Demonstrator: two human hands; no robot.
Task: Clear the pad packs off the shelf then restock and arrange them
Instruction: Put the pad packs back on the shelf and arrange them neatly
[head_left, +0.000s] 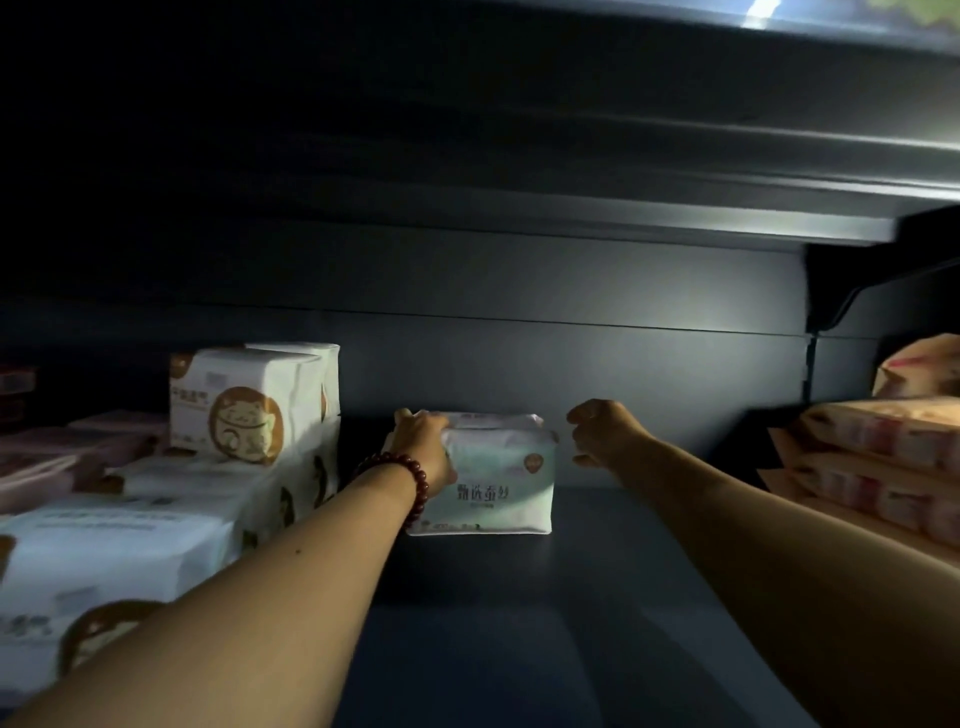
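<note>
My left hand (423, 449) grips upper left corner of pale green pad pack (501, 483), fingers curled over its top; pack stands upright on dark shelf (519, 613), close to back panel (571, 358); my right hand (605, 434) just beside pack's right edge, not touching (fingers half curled, thumb below, nothing between them); dark red bead bracelet (415, 486) on left wrist; white packs with brown cat emblem (244, 410) stacked at left, one upright on top; orange-pink packs (883, 457) piled at right; light dim, print on green pack unreadable.
</note>
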